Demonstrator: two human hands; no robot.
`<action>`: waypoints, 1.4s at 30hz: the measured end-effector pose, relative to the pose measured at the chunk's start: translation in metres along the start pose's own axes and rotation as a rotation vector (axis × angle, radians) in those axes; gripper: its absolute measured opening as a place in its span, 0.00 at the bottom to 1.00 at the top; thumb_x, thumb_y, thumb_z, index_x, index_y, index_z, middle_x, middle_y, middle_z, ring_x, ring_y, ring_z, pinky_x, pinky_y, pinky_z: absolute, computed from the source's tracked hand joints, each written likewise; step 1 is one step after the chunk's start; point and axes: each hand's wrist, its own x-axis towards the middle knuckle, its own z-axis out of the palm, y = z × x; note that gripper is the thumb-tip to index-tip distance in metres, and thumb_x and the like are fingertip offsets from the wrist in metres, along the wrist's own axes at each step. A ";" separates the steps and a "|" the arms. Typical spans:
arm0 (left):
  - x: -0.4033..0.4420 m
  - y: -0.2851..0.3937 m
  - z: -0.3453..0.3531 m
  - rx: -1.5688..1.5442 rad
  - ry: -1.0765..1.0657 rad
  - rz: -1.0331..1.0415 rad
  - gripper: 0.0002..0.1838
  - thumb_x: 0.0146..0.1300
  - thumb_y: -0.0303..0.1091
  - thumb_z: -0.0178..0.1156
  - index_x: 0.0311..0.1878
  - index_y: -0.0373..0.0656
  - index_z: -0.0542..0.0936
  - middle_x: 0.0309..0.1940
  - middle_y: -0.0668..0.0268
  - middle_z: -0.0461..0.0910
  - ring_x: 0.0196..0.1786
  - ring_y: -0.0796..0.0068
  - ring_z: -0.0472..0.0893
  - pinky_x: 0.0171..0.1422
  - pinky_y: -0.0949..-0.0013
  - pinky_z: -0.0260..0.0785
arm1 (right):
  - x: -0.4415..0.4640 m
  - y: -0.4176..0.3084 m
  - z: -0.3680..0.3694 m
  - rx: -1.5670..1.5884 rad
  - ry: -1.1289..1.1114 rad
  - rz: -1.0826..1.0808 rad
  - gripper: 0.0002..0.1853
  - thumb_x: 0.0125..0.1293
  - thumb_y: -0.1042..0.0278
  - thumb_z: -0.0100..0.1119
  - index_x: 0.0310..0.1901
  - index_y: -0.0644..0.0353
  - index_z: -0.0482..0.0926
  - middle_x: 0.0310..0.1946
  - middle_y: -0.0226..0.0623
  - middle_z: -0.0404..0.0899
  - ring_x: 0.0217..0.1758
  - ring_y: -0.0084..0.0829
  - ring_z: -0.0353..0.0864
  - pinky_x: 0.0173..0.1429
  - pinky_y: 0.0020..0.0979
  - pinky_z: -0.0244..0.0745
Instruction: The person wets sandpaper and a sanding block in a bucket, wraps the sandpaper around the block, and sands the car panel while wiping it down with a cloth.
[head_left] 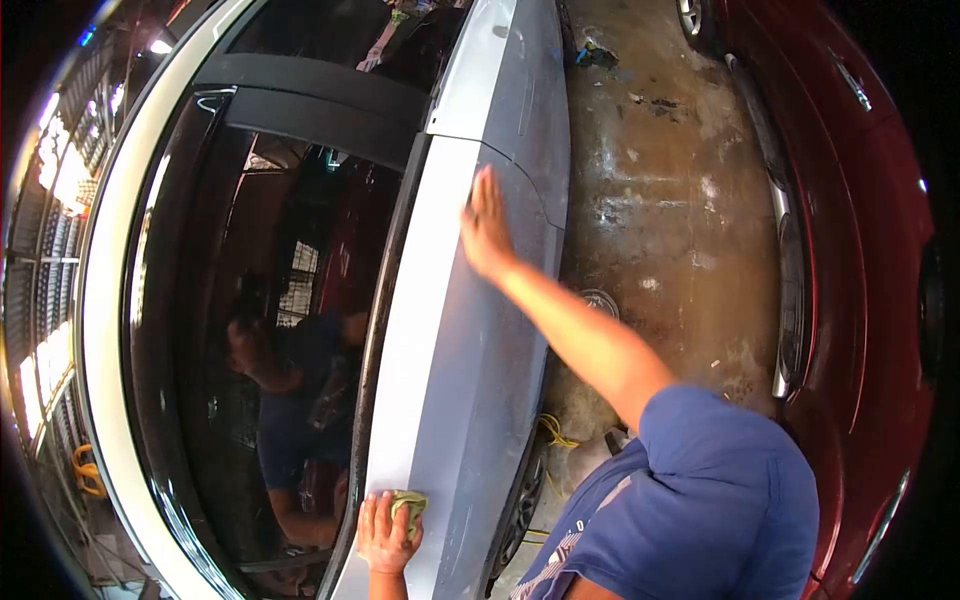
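My right hand (pixel 485 225) lies flat on the upper part of the pale silver car door (pixel 490 330), near the seam between two panels. Its fingers are stretched out and it holds nothing. Lower in the view, my left hand (pixel 388 535) rests on the same car's side, just below the window edge. A folded yellow-green cloth (pixel 410 508) sits between its thumb and fingers. My right arm reaches across the door; only the wrist of my left arm shows.
Dark window glass (pixel 310 400) left of the door reflects a person. A dark red car (pixel 850 250) stands across the stained concrete floor (pixel 670 230). A yellow cord (pixel 556 432) lies near the silver car's wheel (pixel 520 510). An orange coil (pixel 88 470) is at far left.
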 end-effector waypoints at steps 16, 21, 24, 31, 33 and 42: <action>0.010 0.007 0.006 -0.047 0.033 -0.055 0.24 0.53 0.37 0.72 0.53 0.46 0.77 0.62 0.50 0.78 0.66 0.42 0.76 0.72 0.41 0.69 | -0.109 -0.054 0.007 0.000 0.008 -0.349 0.42 0.80 0.50 0.43 0.82 0.67 0.39 0.84 0.56 0.35 0.88 0.52 0.33 0.88 0.54 0.32; 0.008 0.005 0.005 -0.041 -0.006 -0.065 0.24 0.53 0.37 0.72 0.53 0.46 0.78 0.62 0.50 0.78 0.67 0.42 0.76 0.72 0.40 0.68 | -0.072 -0.018 0.006 -0.010 0.007 -0.393 0.42 0.79 0.51 0.47 0.83 0.63 0.41 0.85 0.55 0.36 0.88 0.51 0.34 0.87 0.53 0.34; 0.010 0.008 0.004 -0.024 0.013 -0.069 0.23 0.53 0.37 0.72 0.52 0.46 0.78 0.62 0.49 0.78 0.66 0.42 0.76 0.72 0.40 0.68 | 0.019 0.006 -0.005 0.012 0.059 -0.181 0.39 0.81 0.55 0.44 0.83 0.63 0.41 0.85 0.55 0.36 0.88 0.51 0.34 0.88 0.52 0.32; 0.011 0.010 0.003 -0.028 0.019 -0.077 0.23 0.52 0.37 0.72 0.52 0.46 0.78 0.60 0.50 0.80 0.65 0.42 0.77 0.72 0.40 0.69 | -0.159 -0.068 -0.001 0.100 -0.221 -0.293 0.41 0.82 0.46 0.39 0.83 0.59 0.34 0.84 0.58 0.28 0.88 0.56 0.30 0.86 0.60 0.32; 0.011 0.010 0.004 -0.040 0.016 -0.076 0.23 0.52 0.37 0.72 0.52 0.46 0.78 0.60 0.50 0.79 0.65 0.42 0.77 0.72 0.40 0.68 | -0.145 -0.054 0.000 0.084 -0.159 -0.351 0.41 0.82 0.47 0.40 0.83 0.58 0.35 0.84 0.56 0.30 0.88 0.55 0.31 0.86 0.60 0.32; 0.008 0.007 0.004 -0.037 0.023 -0.073 0.23 0.53 0.38 0.71 0.52 0.47 0.77 0.60 0.50 0.79 0.65 0.42 0.77 0.72 0.40 0.68 | 0.054 -0.002 -0.001 0.142 0.096 -0.096 0.37 0.84 0.48 0.35 0.83 0.61 0.39 0.85 0.53 0.32 0.89 0.49 0.28 0.88 0.49 0.28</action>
